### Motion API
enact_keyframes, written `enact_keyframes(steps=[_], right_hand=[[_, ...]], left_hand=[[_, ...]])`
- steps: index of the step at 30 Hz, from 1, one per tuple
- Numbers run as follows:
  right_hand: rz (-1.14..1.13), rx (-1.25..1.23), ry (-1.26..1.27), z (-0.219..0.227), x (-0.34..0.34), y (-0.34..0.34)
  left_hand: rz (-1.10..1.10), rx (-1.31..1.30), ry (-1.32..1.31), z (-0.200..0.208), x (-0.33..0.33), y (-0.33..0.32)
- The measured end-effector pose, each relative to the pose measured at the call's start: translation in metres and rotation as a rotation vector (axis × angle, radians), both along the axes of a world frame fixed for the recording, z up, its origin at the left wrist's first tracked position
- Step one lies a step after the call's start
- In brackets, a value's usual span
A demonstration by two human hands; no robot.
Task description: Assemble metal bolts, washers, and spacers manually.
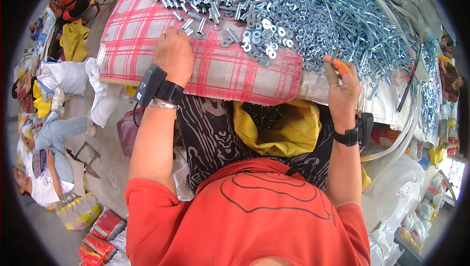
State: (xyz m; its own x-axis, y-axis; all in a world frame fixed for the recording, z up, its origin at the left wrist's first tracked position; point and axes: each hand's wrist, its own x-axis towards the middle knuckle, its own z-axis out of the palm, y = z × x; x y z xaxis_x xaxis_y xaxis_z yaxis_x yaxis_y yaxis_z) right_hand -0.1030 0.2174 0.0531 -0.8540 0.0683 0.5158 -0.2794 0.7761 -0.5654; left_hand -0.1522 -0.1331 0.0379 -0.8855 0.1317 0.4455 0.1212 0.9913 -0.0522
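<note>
My right hand (pixel 343 77) is closed, pinching a slim metal bolt (pixel 335 54) upright between thumb and fingers. An orange cover sits on one of its fingertips, and a ring shows on another finger. Farther left, my left hand (pixel 174 53) is curled at the edge of the loose metal sleeves (pixel 214 13), its fingertips tucked out of sight. A few sleeves lie right beside its fingers. Between the hands, flat washers (pixel 267 35) are scattered on a red-and-white checked cloth (pixel 235 77). Small nuts (pixel 316 40) and a heap of long bolts (pixel 362 16) spread beyond my right hand.
An open yellow sack (pixel 298 126) with dark contents sits between my knees under the table edge. Clear plastic tubing (pixel 416 94) and sheeting hang at the right. A seated person (pixel 49 168), white sacks (pixel 68 77) and red packages (pixel 100 236) are at the left.
</note>
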Motion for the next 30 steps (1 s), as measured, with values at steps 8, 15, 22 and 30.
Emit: enact_keyframes(steps=[8,15,22,30], right_hand=[[0.322,-0.869,-0.515,0.03,0.059,-0.01],[0.486,-0.44,-0.39,0.05,0.084,-0.043],[0.47,-0.502,-0.452,0.052,0.092,-0.033],[0.369,-0.4,-0.436,0.039,0.102,0.01]], left_hand=[[-0.184,1.941,-0.635,0.033,0.061,0.046],[-0.372,2.089,-0.995,0.015,0.124,0.115],[-0.386,2.027,-1.001,0.01,0.136,0.136],[-0.395,2.056,-0.765,0.015,0.136,0.132]])
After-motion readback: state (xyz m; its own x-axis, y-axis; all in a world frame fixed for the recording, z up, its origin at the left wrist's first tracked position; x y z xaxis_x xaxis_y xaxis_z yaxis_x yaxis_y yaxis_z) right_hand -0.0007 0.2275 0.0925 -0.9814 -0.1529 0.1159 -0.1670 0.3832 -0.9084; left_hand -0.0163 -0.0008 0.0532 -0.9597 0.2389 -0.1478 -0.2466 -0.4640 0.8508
